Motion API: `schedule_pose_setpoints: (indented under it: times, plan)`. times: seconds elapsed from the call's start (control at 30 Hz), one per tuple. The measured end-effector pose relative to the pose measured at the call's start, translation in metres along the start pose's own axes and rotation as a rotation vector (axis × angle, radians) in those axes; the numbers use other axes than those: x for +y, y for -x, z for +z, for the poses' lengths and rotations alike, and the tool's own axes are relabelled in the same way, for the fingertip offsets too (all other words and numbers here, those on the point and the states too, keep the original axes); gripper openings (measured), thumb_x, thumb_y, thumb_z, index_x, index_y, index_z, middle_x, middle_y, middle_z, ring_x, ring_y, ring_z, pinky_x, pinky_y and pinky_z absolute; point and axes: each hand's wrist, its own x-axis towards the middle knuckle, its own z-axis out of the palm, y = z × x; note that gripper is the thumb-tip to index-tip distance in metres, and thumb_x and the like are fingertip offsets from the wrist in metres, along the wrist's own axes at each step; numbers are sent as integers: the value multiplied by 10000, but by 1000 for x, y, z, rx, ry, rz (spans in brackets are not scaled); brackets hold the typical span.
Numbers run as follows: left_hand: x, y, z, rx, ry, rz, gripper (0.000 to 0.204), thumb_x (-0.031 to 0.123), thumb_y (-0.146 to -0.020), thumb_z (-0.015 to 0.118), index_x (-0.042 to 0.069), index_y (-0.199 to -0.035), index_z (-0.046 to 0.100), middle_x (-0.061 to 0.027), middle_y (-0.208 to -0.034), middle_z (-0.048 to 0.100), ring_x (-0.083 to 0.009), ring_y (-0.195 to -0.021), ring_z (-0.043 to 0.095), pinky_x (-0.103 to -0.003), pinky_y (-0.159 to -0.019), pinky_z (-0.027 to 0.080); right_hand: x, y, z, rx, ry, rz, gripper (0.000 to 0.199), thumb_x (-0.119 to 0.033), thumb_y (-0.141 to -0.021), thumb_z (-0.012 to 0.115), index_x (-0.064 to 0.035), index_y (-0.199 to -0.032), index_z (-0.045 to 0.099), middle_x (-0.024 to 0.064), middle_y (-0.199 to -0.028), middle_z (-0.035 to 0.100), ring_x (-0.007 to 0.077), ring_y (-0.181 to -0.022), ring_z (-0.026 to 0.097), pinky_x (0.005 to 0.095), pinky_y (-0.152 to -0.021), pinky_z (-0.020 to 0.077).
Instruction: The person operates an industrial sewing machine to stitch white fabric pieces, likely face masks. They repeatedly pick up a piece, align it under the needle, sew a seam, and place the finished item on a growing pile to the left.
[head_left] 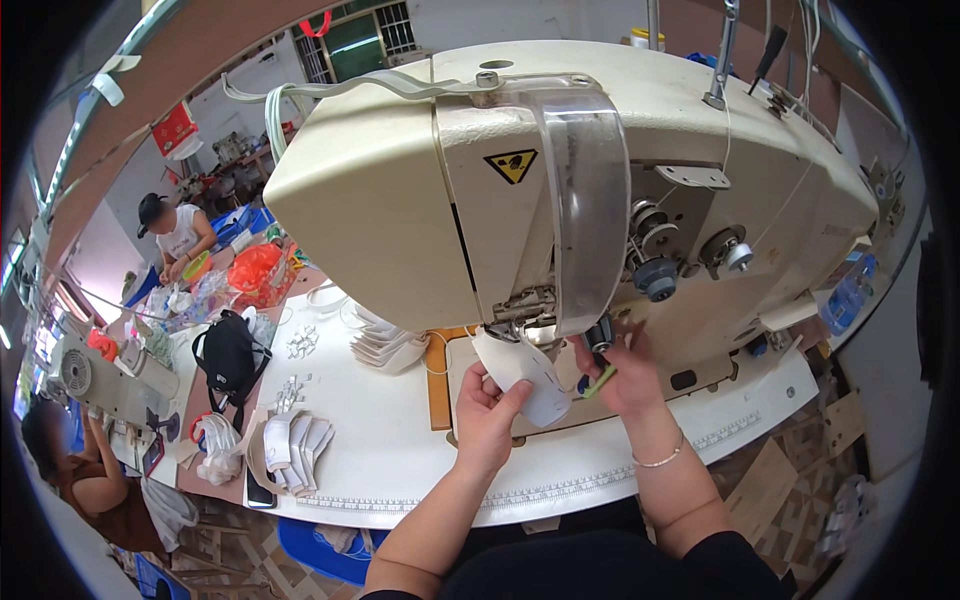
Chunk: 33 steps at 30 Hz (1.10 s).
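Note:
A large cream sewing machine [400,200] fills the upper middle of the view. Under its needle area lies a white curved fabric piece [528,380]. My left hand [487,415] pinches the near edge of that piece from below. My right hand [625,375] sits just right of the needle, fingers closed on a small green tool [600,381]. A thin bracelet [660,459] circles my right wrist. The needle itself is hidden behind the clear guard [590,210].
The white work table [400,460] carries stacked white fabric pieces [295,450], a second stack [385,345] and a black bag [230,355]. Two other people work at the left, one far [180,232], one near [85,475]. A water bottle [848,295] stands right.

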Motion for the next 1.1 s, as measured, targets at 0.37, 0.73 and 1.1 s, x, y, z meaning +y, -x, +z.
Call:
schedule_pose_setpoints:
  times: [0.37, 0.73, 1.1]
  plan:
    - [0, 0, -3, -4, -38, 19, 433, 35, -763, 623, 16, -1114, 369, -102, -972, 585, -152, -911, 559, -274, -804, 450, 13, 7, -16, -108, 807, 297, 263, -242, -717, 691, 1, -801, 637, 4, -648, 577, 54, -587, 485, 213, -553, 408]
    - [25, -25, -14, -58, 81, -186, 371, 12, -770, 599, 13, -1104, 437, -73, -884, 624, -141, -796, 604, -265, -706, 497, 16, 10, 6, -93, 798, 327, 258, -233, -723, 674, 13, -787, 625, 10, -631, 567, 61, -571, 476, 211, -541, 399]
    - [29, -35, -25, 15, -82, -229, 319, 47, -758, 629, 23, -1033, 469, -29, -770, 600, -117, -724, 596, -262, -611, 508, 21, 11, 10, -64, 827, 286, 241, -223, -730, 667, 10, -778, 627, -1, -593, 542, 52, -542, 444, 211, -516, 375]
